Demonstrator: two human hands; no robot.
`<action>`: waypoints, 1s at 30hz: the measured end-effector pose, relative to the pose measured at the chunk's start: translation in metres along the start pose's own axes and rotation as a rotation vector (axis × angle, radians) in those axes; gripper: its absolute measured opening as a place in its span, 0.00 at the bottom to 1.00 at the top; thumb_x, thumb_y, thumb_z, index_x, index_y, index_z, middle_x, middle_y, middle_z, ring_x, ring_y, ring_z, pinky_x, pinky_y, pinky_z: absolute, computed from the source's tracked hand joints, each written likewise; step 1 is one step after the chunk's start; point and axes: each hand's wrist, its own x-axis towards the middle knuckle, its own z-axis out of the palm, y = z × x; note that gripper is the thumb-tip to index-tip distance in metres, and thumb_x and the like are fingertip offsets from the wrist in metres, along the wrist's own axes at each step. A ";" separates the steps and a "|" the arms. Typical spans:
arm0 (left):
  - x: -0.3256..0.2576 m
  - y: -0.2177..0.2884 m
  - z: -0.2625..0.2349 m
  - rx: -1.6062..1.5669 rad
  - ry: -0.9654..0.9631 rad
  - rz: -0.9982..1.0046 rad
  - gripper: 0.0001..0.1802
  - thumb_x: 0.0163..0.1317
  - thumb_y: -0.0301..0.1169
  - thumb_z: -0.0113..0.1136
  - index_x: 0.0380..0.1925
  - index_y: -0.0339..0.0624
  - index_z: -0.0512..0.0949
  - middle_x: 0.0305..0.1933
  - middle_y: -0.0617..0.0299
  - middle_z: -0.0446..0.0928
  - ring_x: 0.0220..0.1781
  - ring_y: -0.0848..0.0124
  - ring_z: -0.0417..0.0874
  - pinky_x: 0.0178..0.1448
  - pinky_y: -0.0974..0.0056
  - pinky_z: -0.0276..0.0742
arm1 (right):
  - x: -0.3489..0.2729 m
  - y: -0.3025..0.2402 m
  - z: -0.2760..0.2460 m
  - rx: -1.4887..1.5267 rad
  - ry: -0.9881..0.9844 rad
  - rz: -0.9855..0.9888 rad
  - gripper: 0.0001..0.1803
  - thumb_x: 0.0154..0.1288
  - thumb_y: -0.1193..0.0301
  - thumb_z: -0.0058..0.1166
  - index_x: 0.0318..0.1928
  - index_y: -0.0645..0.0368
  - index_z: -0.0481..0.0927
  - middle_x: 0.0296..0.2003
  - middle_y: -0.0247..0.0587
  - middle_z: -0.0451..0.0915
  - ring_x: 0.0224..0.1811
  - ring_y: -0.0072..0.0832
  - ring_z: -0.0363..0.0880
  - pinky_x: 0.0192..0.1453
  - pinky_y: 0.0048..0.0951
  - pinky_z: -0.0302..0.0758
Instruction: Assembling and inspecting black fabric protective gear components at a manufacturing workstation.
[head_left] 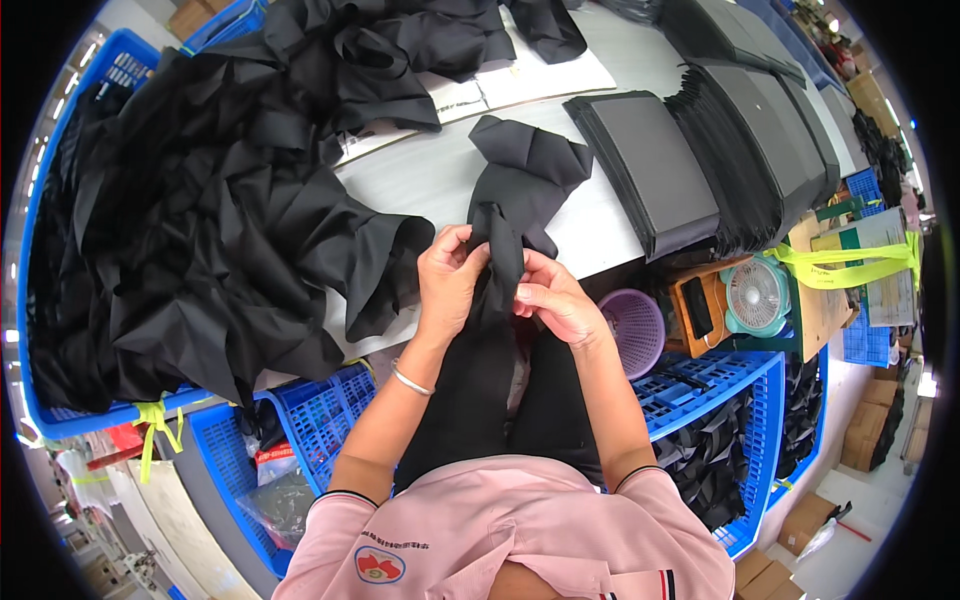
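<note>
A black fabric piece stretches from the white table top toward my lap, its upper end folded over. My left hand pinches one edge of it between thumb and fingers. On the other side, my right hand grips the facing edge, thumb on top. Between the hands the cloth bunches into a narrow upright fold. Its lower end merges with my dark trousers, so I cannot tell where it stops. Left of my left hand lies a large heap of loose black fabric pieces.
Neat stacks of flat black pieces stand on the table at the right. Beside my right arm are a purple basket, a phone on a wooden stand and a small fan. Blue crates flank me.
</note>
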 end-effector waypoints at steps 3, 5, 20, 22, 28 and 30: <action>-0.003 -0.005 -0.001 0.128 0.072 0.136 0.09 0.62 0.13 0.61 0.43 0.29 0.79 0.44 0.66 0.76 0.43 0.81 0.77 0.47 0.75 0.73 | 0.004 -0.003 0.004 -0.044 0.005 -0.027 0.13 0.63 0.65 0.68 0.43 0.53 0.78 0.31 0.23 0.76 0.31 0.13 0.72 0.36 0.16 0.68; -0.005 -0.013 -0.005 0.253 0.147 0.241 0.09 0.61 0.13 0.60 0.42 0.30 0.78 0.43 0.65 0.76 0.43 0.79 0.76 0.46 0.75 0.72 | 0.010 -0.002 0.008 -0.055 0.027 -0.004 0.13 0.63 0.65 0.68 0.41 0.52 0.77 0.30 0.22 0.75 0.29 0.12 0.70 0.35 0.16 0.67; 0.000 0.014 -0.025 0.355 0.355 0.334 0.25 0.59 0.16 0.64 0.58 0.38 0.74 0.48 0.61 0.76 0.29 0.84 0.72 0.35 0.75 0.71 | 0.014 -0.016 -0.011 -0.776 0.732 -0.313 0.12 0.70 0.74 0.56 0.53 0.58 0.78 0.20 0.33 0.76 0.20 0.22 0.72 0.29 0.30 0.74; -0.011 0.014 -0.017 0.308 0.347 0.308 0.27 0.59 0.18 0.66 0.60 0.39 0.73 0.50 0.60 0.76 0.29 0.83 0.71 0.35 0.75 0.71 | 0.004 -0.014 -0.002 -0.750 0.753 -0.343 0.14 0.71 0.72 0.56 0.55 0.58 0.77 0.23 0.34 0.78 0.23 0.22 0.73 0.33 0.29 0.75; -0.018 0.013 -0.014 0.603 0.278 0.294 0.32 0.57 0.23 0.71 0.62 0.42 0.72 0.48 0.58 0.77 0.28 0.79 0.71 0.34 0.72 0.72 | 0.003 -0.002 0.009 -0.864 0.625 -0.359 0.33 0.64 0.75 0.63 0.68 0.57 0.67 0.45 0.45 0.80 0.34 0.25 0.81 0.38 0.25 0.77; -0.012 0.017 -0.025 0.719 0.269 0.311 0.32 0.55 0.19 0.69 0.62 0.43 0.72 0.45 0.60 0.79 0.29 0.77 0.71 0.34 0.69 0.74 | 0.002 -0.004 0.015 -0.763 0.573 -0.227 0.37 0.59 0.83 0.63 0.69 0.55 0.66 0.47 0.39 0.78 0.27 0.19 0.80 0.23 0.22 0.76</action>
